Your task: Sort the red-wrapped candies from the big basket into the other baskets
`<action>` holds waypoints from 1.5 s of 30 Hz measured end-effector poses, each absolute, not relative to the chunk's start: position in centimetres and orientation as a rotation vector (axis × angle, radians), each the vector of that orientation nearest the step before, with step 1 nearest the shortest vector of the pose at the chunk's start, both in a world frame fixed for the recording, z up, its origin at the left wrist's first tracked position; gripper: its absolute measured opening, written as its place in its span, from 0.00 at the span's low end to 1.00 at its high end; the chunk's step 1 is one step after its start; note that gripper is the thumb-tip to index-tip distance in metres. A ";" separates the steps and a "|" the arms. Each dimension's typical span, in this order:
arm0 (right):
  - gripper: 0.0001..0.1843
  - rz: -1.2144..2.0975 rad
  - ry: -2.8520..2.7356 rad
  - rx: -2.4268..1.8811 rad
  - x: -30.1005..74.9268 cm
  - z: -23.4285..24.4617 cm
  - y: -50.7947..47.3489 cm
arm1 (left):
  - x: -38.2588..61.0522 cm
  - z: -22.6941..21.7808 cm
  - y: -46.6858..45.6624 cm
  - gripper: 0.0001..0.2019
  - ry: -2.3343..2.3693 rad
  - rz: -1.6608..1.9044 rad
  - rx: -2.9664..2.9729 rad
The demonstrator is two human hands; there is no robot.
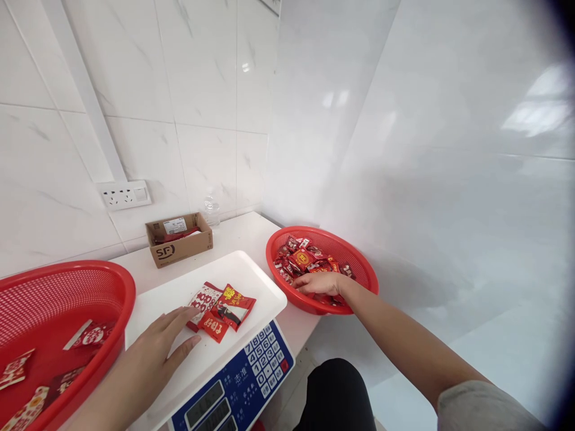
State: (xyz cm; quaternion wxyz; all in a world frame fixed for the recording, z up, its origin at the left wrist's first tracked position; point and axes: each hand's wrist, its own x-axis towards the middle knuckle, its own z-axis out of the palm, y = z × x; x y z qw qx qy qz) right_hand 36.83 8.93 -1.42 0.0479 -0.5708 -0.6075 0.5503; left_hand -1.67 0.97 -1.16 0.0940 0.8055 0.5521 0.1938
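My left hand [164,344] hovers over or rests on the white tray [251,275] of a digital scale, its fingers stretched toward a few snack packets. Its fingertips meet the edge of a red-and-white packet [206,299], and I cannot tell if they press on it. Beside that lie a red packet with yellow print [234,306] and a small plain red packet [214,327]. Over to the right, my right hand [323,282] reaches into a red plastic basket [371,276], fingers extended among many wrapped snacks [302,258]. Its fingertips are partly hidden.
At left stands a larger red basket [127,287] with several packets in it. The scale's blue keypad panel [242,377] faces me. An open cardboard box [184,248] and a clear plastic bottle [212,209] stand by the tiled wall, below a socket [126,195].
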 end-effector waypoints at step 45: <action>0.09 0.954 -2.261 -1.016 19.3 3.0 1.9 | 0.7 1.7 -1.2 0.12 1.426 0.674 2.190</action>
